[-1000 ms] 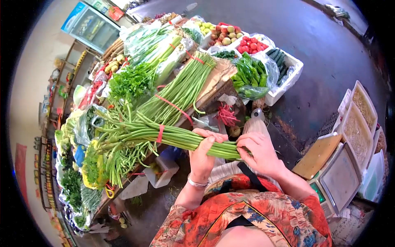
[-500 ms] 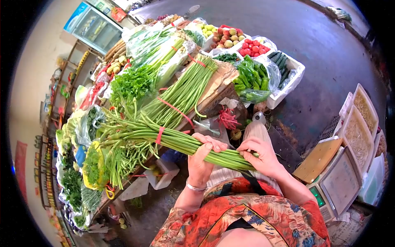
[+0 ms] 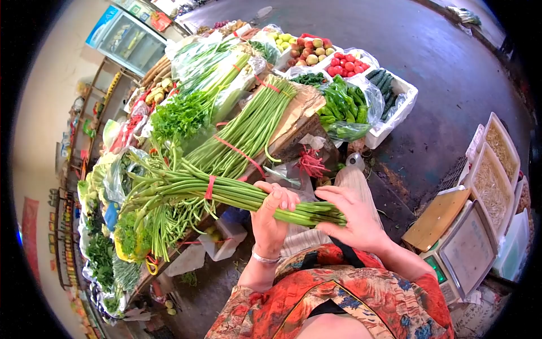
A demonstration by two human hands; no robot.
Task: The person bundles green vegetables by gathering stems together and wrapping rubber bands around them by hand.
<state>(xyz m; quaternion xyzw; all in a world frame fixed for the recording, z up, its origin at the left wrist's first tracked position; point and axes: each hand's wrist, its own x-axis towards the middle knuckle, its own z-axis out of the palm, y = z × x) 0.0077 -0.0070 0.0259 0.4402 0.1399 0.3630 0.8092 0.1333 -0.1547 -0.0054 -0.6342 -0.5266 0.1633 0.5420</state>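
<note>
A long bunch of green garlic scapes (image 3: 237,195) lies across in front of me, tied with a pink-red band (image 3: 210,187). My left hand (image 3: 272,212) is closed around it near the cut ends, thumb on top. My right hand (image 3: 355,220) is at the right end, its straight fingers on the far side and its thumb on the near side. The cut ends point into that palm. The thin tips of the bunch reach left over the stall. Behind it, a larger bundle of long green stems (image 3: 248,130) with red bands rests on brown paper (image 3: 307,101).
Leafy vegetables (image 3: 180,116) cover the stall on the left. Foam boxes hold tomatoes (image 3: 345,65), green peppers (image 3: 344,104) and cucumbers (image 3: 384,87) at its far end. On my right stand a scale (image 3: 468,243), a wooden board (image 3: 437,220) and bins of dried goods (image 3: 488,181).
The bunch has shifted slightly left and up with my left hand. My right hand has gone from pinching the stem ends to straightened fingers around them.
</note>
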